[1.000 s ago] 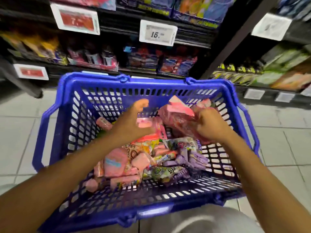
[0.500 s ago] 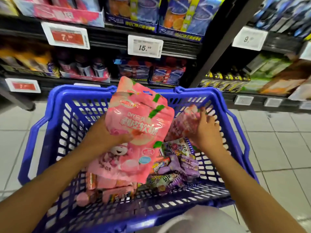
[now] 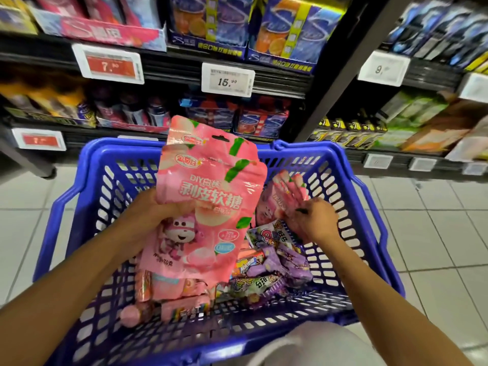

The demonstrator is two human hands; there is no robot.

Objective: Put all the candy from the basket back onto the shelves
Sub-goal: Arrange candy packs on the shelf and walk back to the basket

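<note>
A blue plastic basket stands on the tiled floor before the shelves. My left hand holds pink peach candy bags upright above the basket, at least two stacked together. My right hand sits at the basket's right side, its fingers on a small pink candy packet. Below lie purple candy packets, pink packets and a round pink piece.
Dark shelves with boxed sweets rise behind the basket, carrying price tags reading 7, 15.99 and 9. A second shelf unit angles off to the right. Pale floor tiles surround the basket.
My left hand has lifted the pink peach bags out of the basket and raised them. My right hand lowered its pink packet toward the basket's right side. The view tilted up toward the shelves.
</note>
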